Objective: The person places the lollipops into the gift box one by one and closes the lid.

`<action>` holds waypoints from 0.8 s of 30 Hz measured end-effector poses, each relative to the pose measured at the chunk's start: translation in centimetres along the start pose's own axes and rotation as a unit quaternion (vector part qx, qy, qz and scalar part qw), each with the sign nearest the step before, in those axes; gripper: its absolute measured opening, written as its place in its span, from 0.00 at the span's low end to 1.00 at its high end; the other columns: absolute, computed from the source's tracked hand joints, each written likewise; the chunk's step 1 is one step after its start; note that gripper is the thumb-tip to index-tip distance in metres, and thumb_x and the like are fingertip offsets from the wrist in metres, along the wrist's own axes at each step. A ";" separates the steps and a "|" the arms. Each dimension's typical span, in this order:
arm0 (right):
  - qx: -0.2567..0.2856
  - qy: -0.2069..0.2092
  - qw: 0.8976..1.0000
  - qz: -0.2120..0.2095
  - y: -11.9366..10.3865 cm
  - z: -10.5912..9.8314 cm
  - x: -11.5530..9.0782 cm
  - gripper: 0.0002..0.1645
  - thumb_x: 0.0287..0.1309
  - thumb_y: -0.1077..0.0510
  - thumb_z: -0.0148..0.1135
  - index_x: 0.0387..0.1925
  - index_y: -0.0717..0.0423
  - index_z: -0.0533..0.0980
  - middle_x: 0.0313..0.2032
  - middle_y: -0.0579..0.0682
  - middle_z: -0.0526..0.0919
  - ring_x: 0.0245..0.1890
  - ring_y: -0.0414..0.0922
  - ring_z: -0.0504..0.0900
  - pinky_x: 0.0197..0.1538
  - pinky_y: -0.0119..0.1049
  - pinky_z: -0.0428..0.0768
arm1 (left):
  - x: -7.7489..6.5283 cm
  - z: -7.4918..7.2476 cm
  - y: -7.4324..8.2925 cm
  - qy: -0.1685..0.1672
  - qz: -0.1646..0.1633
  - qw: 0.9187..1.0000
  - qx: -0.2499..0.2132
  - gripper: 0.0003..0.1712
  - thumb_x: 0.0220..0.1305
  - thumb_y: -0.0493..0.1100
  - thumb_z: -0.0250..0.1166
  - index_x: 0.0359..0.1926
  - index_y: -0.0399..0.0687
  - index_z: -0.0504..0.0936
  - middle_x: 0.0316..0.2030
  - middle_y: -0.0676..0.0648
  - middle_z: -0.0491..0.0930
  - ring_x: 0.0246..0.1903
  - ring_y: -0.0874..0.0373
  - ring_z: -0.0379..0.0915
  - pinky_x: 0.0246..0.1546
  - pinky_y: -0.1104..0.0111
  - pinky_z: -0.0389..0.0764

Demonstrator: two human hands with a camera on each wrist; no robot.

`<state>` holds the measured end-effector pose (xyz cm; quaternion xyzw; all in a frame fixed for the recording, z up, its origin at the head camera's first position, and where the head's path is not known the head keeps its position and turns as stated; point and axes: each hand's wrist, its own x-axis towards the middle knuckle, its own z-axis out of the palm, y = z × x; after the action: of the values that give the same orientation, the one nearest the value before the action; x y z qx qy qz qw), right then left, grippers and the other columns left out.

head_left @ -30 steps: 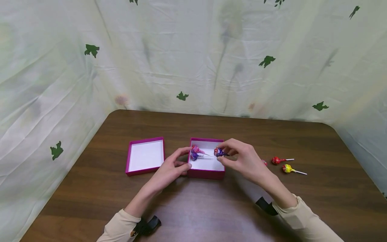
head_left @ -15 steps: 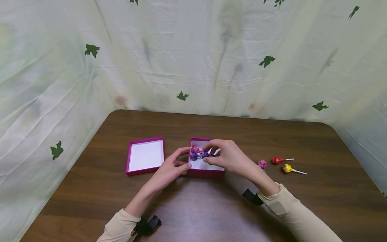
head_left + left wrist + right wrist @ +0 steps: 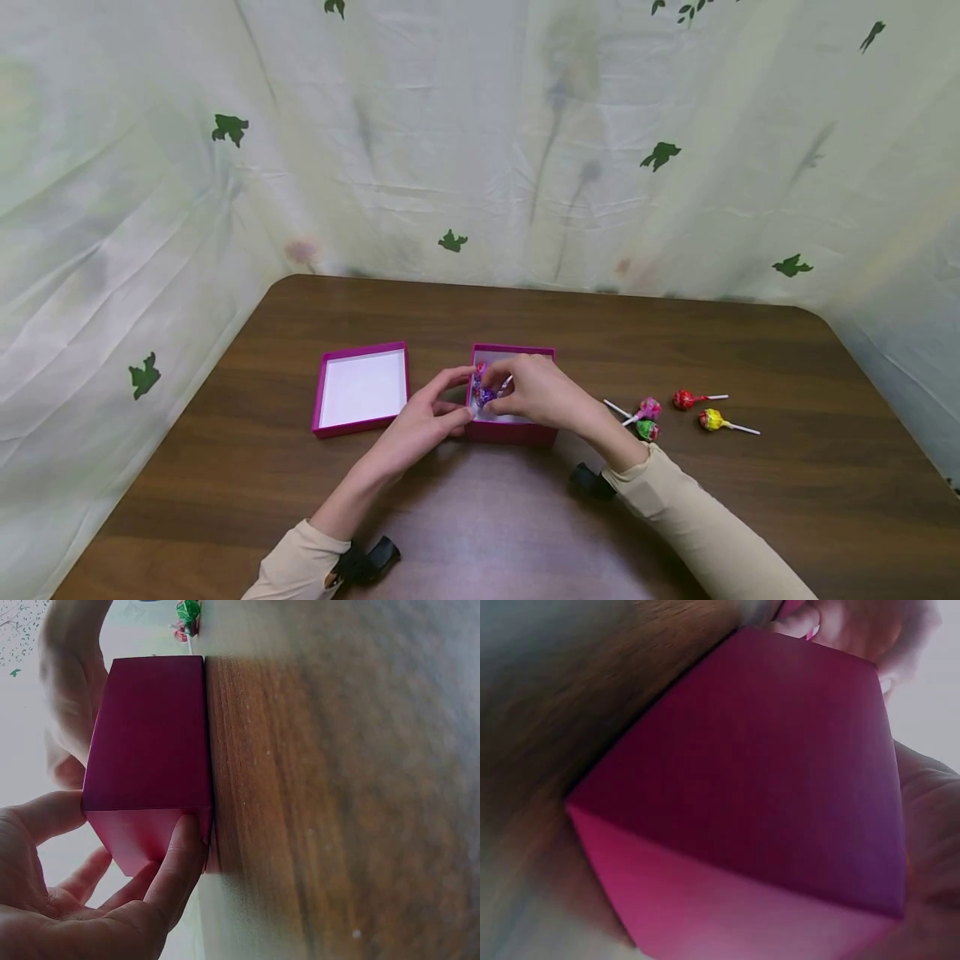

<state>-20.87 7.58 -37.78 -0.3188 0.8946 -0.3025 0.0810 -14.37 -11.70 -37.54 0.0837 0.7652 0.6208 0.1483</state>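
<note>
The right hand (image 3: 536, 392) pinches a purple lollipop (image 3: 487, 397) inside the magenta box (image 3: 510, 432), screening most of the interior. On the box's nine o'clock wall rest the loosely extended fingers of the left hand (image 3: 416, 421), clasping nothing; a shallow lid (image 3: 360, 388) lies beyond. Toward three o'clock, a pink lollipop (image 3: 649, 408) crosses a green lollipop (image 3: 647, 430), with a red lollipop (image 3: 683, 400) and yellow lollipop (image 3: 711, 419) farther out.

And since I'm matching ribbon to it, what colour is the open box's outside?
Deep magenta; the box shows its outside best in the left wrist view.
</note>
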 end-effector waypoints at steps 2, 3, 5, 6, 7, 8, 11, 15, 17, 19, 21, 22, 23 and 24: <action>-0.008 -0.005 1.000 -0.003 -0.1 0.2 0.3 0.11 0.44 0.53 0.73 0.32 0.47 0.81 0.25 0.36 0.80 0.29 0.35 0.78 0.33 0.30 0.75 | 0.0 0.0 0.0 0.000 0.000 1.000 0.002 0.31 0.62 0.36 0.60 0.65 0.54 0.65 0.64 0.42 0.61 0.48 0.44 0.74 0.44 0.54 0.78; -0.013 -0.007 1.000 -0.006 -0.1 0.3 0.5 0.11 0.44 0.53 0.73 0.32 0.47 0.81 0.25 0.36 0.79 0.29 0.35 0.77 0.33 0.30 0.75 | 0.0 0.0 -0.1 0.000 0.000 1.000 0.004 0.31 0.62 0.36 0.60 0.65 0.54 0.65 0.64 0.42 0.61 0.48 0.45 0.75 0.44 0.55 0.78; -0.019 -0.009 1.000 -0.010 -0.1 0.6 0.8 0.11 0.44 0.54 0.73 0.32 0.47 0.81 0.25 0.36 0.79 0.28 0.35 0.77 0.33 0.30 0.74 | 0.0 -0.1 -0.1 0.000 0.000 1.000 0.006 0.31 0.62 0.36 0.61 0.66 0.53 0.64 0.64 0.43 0.62 0.47 0.47 0.75 0.43 0.55 0.78; -0.022 -0.010 1.000 -0.009 -0.1 0.7 0.9 0.11 0.44 0.54 0.73 0.32 0.48 0.81 0.24 0.37 0.79 0.27 0.35 0.76 0.32 0.31 0.74 | 0.0 -0.1 -0.1 0.001 0.000 1.000 0.007 0.31 0.62 0.36 0.61 0.66 0.52 0.64 0.64 0.43 0.62 0.47 0.47 0.75 0.43 0.56 0.78; -0.026 -0.008 1.000 -0.007 0.0 0.8 1.0 0.11 0.43 0.54 0.73 0.31 0.48 0.81 0.24 0.37 0.79 0.27 0.35 0.76 0.32 0.31 0.74 | 0.0 -0.1 -0.1 0.002 0.000 1.000 0.007 0.31 0.62 0.36 0.61 0.66 0.52 0.65 0.64 0.43 0.62 0.47 0.48 0.75 0.43 0.56 0.79; -0.028 -0.007 1.000 -0.005 0.0 0.9 1.1 0.11 0.43 0.54 0.73 0.31 0.48 0.81 0.24 0.37 0.78 0.27 0.35 0.75 0.32 0.31 0.74 | -0.1 -0.1 0.1 0.002 0.000 1.000 0.009 0.31 0.62 0.36 0.61 0.66 0.52 0.65 0.64 0.43 0.62 0.47 0.48 0.75 0.43 0.56 0.79; -0.032 0.000 0.999 0.005 0.0 1.1 1.1 0.11 0.42 0.54 0.74 0.31 0.46 0.80 0.23 0.37 0.78 0.26 0.35 0.74 0.31 0.31 0.73 | 0.0 -0.1 0.0 0.002 -0.002 1.000 0.012 0.31 0.62 0.37 0.61 0.66 0.52 0.64 0.64 0.43 0.62 0.48 0.47 0.75 0.43 0.56 0.78; -0.035 0.004 0.999 0.004 0.0 1.2 1.0 0.11 0.42 0.57 0.74 0.30 0.46 0.80 0.23 0.38 0.78 0.26 0.36 0.74 0.31 0.32 0.72 | 0.8 -0.2 -1.6 0.004 0.002 1.000 0.009 0.31 0.62 0.38 0.61 0.65 0.56 0.65 0.64 0.45 0.62 0.47 0.47 0.75 0.42 0.55 0.78; -0.036 0.003 0.999 0.006 -0.1 1.2 1.0 0.11 0.42 0.60 0.73 0.31 0.47 0.80 0.24 0.39 0.79 0.26 0.36 0.74 0.31 0.33 0.72 | 1.2 -0.3 -2.5 0.007 0.006 1.000 0.007 0.31 0.62 0.40 0.62 0.65 0.59 0.65 0.64 0.47 0.62 0.47 0.48 0.75 0.42 0.56 0.79; -0.038 0.002 0.999 0.010 0.0 1.2 0.9 0.11 0.43 0.62 0.72 0.31 0.46 0.80 0.25 0.40 0.79 0.26 0.37 0.74 0.31 0.34 0.73 | 1.4 -0.3 -2.9 0.009 0.008 1.000 0.009 0.31 0.62 0.41 0.63 0.65 0.61 0.66 0.63 0.48 0.63 0.47 0.49 0.75 0.41 0.58 0.79; -0.041 0.002 0.999 0.016 0.0 1.3 0.9 0.12 0.43 0.63 0.71 0.31 0.45 0.80 0.25 0.41 0.80 0.26 0.38 0.74 0.31 0.34 0.73 | 1.5 -0.2 -3.1 0.010 0.011 1.000 0.011 0.31 0.62 0.41 0.63 0.65 0.61 0.66 0.63 0.49 0.63 0.46 0.50 0.76 0.40 0.59 0.80; -0.041 0.001 0.999 0.018 0.1 1.3 0.9 0.12 0.43 0.63 0.71 0.31 0.45 0.80 0.25 0.41 0.80 0.26 0.38 0.74 0.31 0.34 0.72 | 1.5 -0.2 -3.1 0.010 0.012 1.000 0.011 0.31 0.62 0.41 0.63 0.65 0.61 0.66 0.63 0.49 0.63 0.46 0.50 0.76 0.40 0.59 0.80; -0.043 0.002 0.999 0.019 0.1 1.4 0.9 0.12 0.43 0.63 0.70 0.31 0.45 0.80 0.25 0.41 0.80 0.26 0.38 0.74 0.30 0.34 0.72 | 1.5 -0.2 -3.1 0.010 0.012 1.000 0.011 0.31 0.62 0.41 0.63 0.64 0.61 0.66 0.63 0.49 0.63 0.46 0.50 0.76 0.40 0.59 0.80; -0.044 0.002 0.999 0.019 0.1 1.4 0.9 0.12 0.44 0.63 0.70 0.31 0.44 0.80 0.25 0.41 0.80 0.26 0.38 0.74 0.30 0.34 0.72 | 1.5 -0.2 -3.1 0.010 0.013 1.000 0.011 0.31 0.62 0.41 0.63 0.64 0.61 0.66 0.63 0.49 0.63 0.46 0.50 0.76 0.40 0.59 0.80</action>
<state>-21.16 6.41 -38.93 -0.3038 0.9132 -0.2624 0.0707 -15.64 -12.10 -40.66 0.0887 0.7725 0.6150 0.1313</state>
